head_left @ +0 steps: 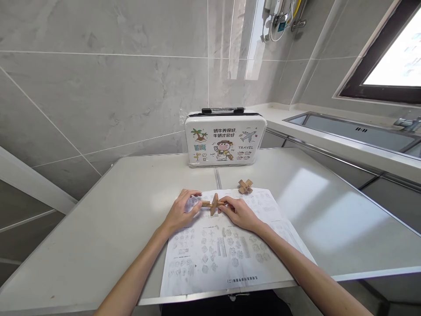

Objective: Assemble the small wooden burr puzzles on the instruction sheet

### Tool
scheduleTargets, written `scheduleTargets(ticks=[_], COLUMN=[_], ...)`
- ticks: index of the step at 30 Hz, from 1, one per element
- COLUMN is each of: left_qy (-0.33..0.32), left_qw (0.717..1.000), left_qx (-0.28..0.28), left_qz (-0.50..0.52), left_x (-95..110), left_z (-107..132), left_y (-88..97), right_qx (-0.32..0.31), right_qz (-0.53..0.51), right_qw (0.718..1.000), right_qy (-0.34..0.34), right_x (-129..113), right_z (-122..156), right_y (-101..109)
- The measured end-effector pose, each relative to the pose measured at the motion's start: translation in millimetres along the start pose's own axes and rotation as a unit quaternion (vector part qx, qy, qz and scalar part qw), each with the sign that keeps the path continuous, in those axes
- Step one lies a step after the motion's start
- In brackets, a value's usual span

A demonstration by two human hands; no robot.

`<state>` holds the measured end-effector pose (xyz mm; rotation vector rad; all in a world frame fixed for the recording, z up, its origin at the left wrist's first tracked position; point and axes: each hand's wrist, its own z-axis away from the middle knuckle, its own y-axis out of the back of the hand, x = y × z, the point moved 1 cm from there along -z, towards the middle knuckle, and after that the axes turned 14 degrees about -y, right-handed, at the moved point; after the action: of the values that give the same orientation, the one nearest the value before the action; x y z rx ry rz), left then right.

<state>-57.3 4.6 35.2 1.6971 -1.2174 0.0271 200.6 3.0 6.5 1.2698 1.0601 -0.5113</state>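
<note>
A partly joined wooden burr puzzle (214,204) is held just over the printed sheet (226,267), its crossing bars pointing several ways. My right hand (239,212) pinches its right end between thumb and fingers. At the other end, my left hand (184,210) has its thumb at the tip of a wooden bar, with the index finger stretched out above and apart from it. Whether the left thumb presses on the bar I cannot tell. Another wooden burr puzzle (245,187), cross-shaped with a dark mark, rests at the sheet's far edge, beyond my right hand.
A white cartoon-printed case (226,140) with a black handle stands at the back of the white folding table (131,228), against the tiled wall. To the right runs a counter with a sink (355,127) and a tap (408,123), under a window.
</note>
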Motion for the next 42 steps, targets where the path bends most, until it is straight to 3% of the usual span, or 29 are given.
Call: scheduleTargets(ticks=[5,8,12,15,18,27,42], left_qy=[0.052,0.090,0.110,0.115,0.128,0.122,0.114], left_qw=[0.997,0.983,0.951,0.938,0.931,0.927,0.927], left_qx=[-0.019,-0.009,-0.012,-0.032,-0.045,-0.052,-0.049], left_qz=[0.062,0.157,0.288,0.326,0.338,0.351,0.355], left_x=[8,5,5,9,13,8,13], left_z=[0,0,-2,-3,-4,-2,-5], left_y=[-12.2,-17.1,-19.9,-18.9,-17.0,-20.5,-17.0], right_qx=[-0.019,-0.057,-0.146,-0.223,-0.256,-0.225,-0.206], right_qz=[-0.065,-0.135,-0.235,-0.291,-0.316,-0.359,-0.360], right_qw=[0.998,0.988,0.958,0.927,0.909,0.901,0.905], right_qy=[-0.011,-0.054,-0.080,-0.081,-0.090,-0.094,-0.097], right_x=[0,1,-3,-8,-7,10,6], right_z=[0,-2,-2,-1,0,-7,-5], right_y=[-3,-1,5,8,9,2,7])
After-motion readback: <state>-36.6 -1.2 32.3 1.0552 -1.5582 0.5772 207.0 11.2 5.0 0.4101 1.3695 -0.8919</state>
